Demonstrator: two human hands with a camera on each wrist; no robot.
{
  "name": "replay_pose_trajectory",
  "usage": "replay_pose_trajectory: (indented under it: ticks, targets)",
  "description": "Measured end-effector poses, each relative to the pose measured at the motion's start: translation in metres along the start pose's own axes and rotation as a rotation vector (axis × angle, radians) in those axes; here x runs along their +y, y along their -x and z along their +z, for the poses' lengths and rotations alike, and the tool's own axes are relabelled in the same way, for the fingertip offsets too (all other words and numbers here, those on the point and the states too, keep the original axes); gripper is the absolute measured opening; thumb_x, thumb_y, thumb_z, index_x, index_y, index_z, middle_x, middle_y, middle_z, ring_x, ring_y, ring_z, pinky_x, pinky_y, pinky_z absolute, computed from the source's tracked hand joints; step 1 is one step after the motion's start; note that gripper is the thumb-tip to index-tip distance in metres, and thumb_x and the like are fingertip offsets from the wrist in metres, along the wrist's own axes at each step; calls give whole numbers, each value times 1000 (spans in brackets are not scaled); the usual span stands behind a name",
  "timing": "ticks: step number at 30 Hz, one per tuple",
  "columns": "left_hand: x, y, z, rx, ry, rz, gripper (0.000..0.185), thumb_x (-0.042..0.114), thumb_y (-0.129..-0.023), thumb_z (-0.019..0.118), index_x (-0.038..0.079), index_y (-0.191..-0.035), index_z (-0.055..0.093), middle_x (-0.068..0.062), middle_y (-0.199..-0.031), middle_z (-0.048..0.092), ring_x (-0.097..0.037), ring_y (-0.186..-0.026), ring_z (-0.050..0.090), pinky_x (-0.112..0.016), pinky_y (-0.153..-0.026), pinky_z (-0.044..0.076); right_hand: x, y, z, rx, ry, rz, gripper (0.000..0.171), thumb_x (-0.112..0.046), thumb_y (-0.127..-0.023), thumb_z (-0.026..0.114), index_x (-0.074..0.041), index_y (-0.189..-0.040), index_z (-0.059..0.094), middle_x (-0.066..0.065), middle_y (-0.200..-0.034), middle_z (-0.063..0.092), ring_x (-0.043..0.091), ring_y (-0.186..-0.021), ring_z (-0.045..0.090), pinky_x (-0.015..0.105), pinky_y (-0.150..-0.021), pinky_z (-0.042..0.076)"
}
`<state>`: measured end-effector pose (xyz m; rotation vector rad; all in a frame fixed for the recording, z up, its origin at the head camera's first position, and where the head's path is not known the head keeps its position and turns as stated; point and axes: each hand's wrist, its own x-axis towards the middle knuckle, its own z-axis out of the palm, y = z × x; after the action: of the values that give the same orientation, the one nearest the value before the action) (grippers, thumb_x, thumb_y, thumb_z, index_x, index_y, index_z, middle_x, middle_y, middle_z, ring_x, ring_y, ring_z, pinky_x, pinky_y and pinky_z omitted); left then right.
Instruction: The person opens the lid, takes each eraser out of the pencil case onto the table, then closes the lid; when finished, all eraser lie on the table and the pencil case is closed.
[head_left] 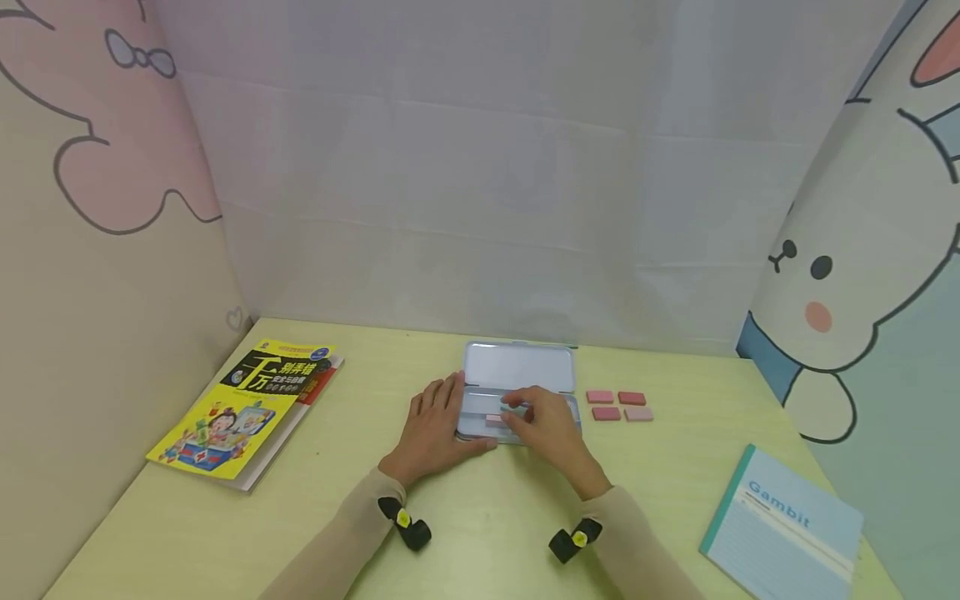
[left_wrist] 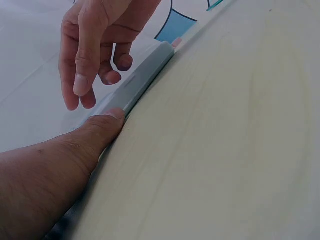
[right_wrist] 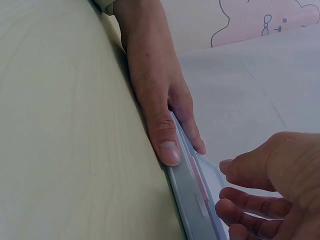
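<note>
A light blue pencil case (head_left: pixel 480 403) lies on the table with its lid (head_left: pixel 519 367) folded back. My left hand (head_left: pixel 435 427) rests at its left side, fingers straight, the thumb (left_wrist: pixel 107 120) laid along the front edge. Above the tray hovers my right hand (head_left: pixel 551 425), its fingers bent loosely. A gap shows between the right thumb (right_wrist: pixel 250 167) and the fingers, with nothing held in it. Inside the tray, near the front wall, sits a small pink block (right_wrist: pixel 199 179), shaped like an eraser; the right hand partly covers it in the head view.
Several more pink blocks (head_left: pixel 606 413) in different shades lie right of the case in two rows. A yellow book (head_left: pixel 247 408) lies on another at the left. At the right front is a pale blue notebook (head_left: pixel 787 525). A white curtain (head_left: pixel 487 208) hangs behind the table.
</note>
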<state>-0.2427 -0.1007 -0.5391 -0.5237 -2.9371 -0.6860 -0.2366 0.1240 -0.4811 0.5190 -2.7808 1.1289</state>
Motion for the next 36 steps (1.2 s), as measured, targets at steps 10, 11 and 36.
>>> replay_pose_trajectory:
  ticks: [10, 11, 36]
  targets:
    - [1, -2, 2, 9, -15, 6, 122, 78, -88, 69, 4, -172, 18, -19, -177, 29, -44, -160, 29, -64, -127, 26, 2, -7, 13, 3, 115, -31, 20, -11, -93, 81, -6, -112, 83, 11, -100, 77, 13, -76, 59, 28, -69, 48]
    - [0, -2, 2, 9, -20, 5, 123, 78, -88, 69, 4, -172, 18, -18, -177, 29, -44, -160, 29, -64, -127, 26, 2, -7, 13, 3, 124, -32, 20, -11, -92, 81, -6, -111, 84, 11, -100, 76, 13, -77, 59, 29, -70, 48]
    - [3, 1, -4, -14, -22, -5, 123, 79, -88, 68, 5, -172, 18, -18, -178, 27, -45, -161, 27, -65, -128, 24, 8, -2, 22, 40, 108, -35, 12, -9, -91, 82, -17, -98, 87, 1, -96, 74, 9, -77, 53, 28, -74, 42]
